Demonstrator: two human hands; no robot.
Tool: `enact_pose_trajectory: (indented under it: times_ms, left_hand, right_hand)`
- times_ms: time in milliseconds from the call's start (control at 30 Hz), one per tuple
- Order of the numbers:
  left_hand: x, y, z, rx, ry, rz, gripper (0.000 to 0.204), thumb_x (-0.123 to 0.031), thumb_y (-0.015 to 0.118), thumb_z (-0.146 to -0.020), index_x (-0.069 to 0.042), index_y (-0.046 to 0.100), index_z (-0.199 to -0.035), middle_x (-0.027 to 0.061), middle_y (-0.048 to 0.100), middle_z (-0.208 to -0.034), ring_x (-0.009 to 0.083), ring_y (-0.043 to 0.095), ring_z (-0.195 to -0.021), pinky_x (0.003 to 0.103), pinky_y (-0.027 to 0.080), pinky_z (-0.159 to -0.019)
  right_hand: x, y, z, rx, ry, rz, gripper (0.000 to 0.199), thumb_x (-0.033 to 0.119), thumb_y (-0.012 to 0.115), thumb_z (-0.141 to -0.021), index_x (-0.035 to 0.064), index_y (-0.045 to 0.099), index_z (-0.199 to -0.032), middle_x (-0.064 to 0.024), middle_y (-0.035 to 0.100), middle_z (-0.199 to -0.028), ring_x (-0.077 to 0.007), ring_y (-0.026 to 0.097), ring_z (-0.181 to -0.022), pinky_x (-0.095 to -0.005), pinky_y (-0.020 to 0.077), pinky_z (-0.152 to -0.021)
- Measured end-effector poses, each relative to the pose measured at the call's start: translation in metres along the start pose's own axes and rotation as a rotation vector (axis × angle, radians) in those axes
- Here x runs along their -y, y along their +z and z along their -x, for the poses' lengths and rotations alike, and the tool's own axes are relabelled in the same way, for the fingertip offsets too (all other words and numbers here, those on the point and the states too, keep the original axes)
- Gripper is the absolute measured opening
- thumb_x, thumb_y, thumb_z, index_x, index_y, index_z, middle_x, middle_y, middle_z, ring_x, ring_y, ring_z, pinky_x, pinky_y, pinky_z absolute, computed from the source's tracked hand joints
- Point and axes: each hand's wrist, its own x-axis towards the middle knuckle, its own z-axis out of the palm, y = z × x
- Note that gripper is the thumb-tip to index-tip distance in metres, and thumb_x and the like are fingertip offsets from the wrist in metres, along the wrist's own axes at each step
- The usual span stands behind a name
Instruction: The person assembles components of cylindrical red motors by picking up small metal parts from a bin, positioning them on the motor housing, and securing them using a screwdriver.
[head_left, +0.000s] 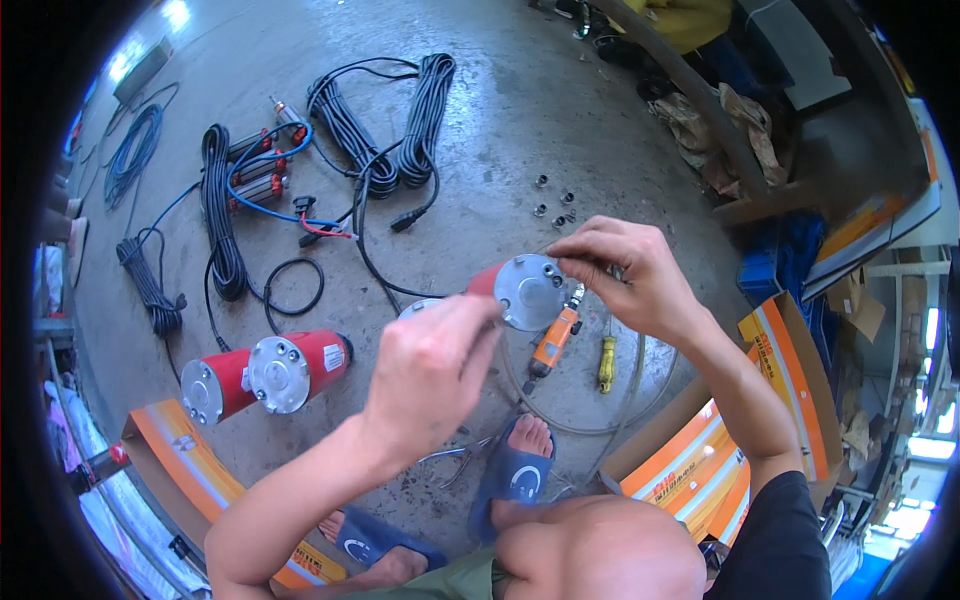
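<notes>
A red cylinder with a silver metal end cap (532, 292) stands in front of me, cap side up, with dark holes near its rim. My right hand (635, 275) is at the cap's upper right edge, thumb and fingers pinched; whatever is between them is too small to name. Left of the same cap is my left hand (425, 375), its fingers curled together, slightly blurred and partly hidden by its own back. Behind it, another silver cap (418, 308) shows in part. Beside the cylinder lie an orange power screwdriver (555, 340) and a yellow-handled screwdriver (607, 363).
Two red cylinders (283, 375) lie at the left near an orange carton (190, 450). Coiled black cables (425, 115) and smaller red-ended cylinders (262, 165) are farther off. Several small metal fittings (560, 222) sit beyond my right hand. Pliers (460, 455) lie near my sandalled feet; an open carton (690, 470) is right.
</notes>
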Motion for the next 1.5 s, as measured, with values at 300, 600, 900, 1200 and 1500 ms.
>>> enact_pose_trajectory:
  times_ms: [300,600,900,1200,1500]
  left_hand:
    - [0.021,0.007,-0.036,0.196,0.150,-0.227,0.011,-0.007,0.075,-0.085,-0.001,0.070,-0.094,0.0146,0.066,-0.085,0.0350,0.067,-0.082,0.044,0.053,-0.073]
    - [0.027,0.013,-0.039,0.277,0.138,-0.252,0.011,-0.009,0.076,-0.084,-0.003,0.072,-0.091,0.0126,0.066,-0.089,0.0330,0.066,-0.088,0.044,0.053,-0.077]
    - [0.030,0.007,-0.043,0.274,0.088,-0.222,0.014,-0.008,0.079,-0.080,-0.003,0.076,-0.091,0.0102,0.068,-0.089,0.0299,0.065,-0.089,0.041,0.053,-0.080]
    - [0.032,0.008,-0.040,0.177,0.161,-0.240,0.011,-0.009,0.079,-0.080,-0.004,0.074,-0.088,0.0090,0.065,-0.087,0.0291,0.061,-0.088,0.041,0.050,-0.080]
    - [0.036,0.010,-0.036,0.219,0.430,-0.442,0.013,-0.011,0.079,-0.077,-0.006,0.071,-0.086,0.0059,0.063,-0.088,0.0264,0.060,-0.091,0.041,0.048,-0.080]
  right_hand:
    - [-0.012,-0.001,0.018,-0.035,-0.022,0.043,0.018,0.003,0.081,-0.087,0.0008,0.077,-0.104,-0.0111,0.074,-0.093,-0.0223,0.072,-0.077,-0.0325,0.0575,-0.068]
    - [-0.028,0.001,0.011,0.126,-0.127,0.010,0.018,0.004,0.080,-0.083,0.0041,0.077,-0.100,-0.0099,0.071,-0.094,-0.0289,0.071,-0.083,-0.0387,0.0576,-0.070]
    - [-0.030,-0.010,0.000,0.263,-0.163,0.061,0.019,0.004,0.079,-0.084,0.0050,0.077,-0.102,-0.0091,0.071,-0.097,-0.0272,0.072,-0.085,-0.0376,0.0590,-0.071]
    - [-0.015,-0.008,-0.005,0.298,-0.295,0.396,0.019,0.015,0.076,-0.087,0.0033,0.062,-0.082,-0.0085,0.062,-0.082,-0.0274,0.067,-0.080,-0.0401,0.0579,-0.070]
    - [-0.012,0.007,-0.003,0.320,-0.214,0.532,0.020,0.018,0.072,-0.090,0.0047,0.059,-0.083,-0.0079,0.061,-0.084,-0.0266,0.066,-0.083,-0.0391,0.0573,-0.072]
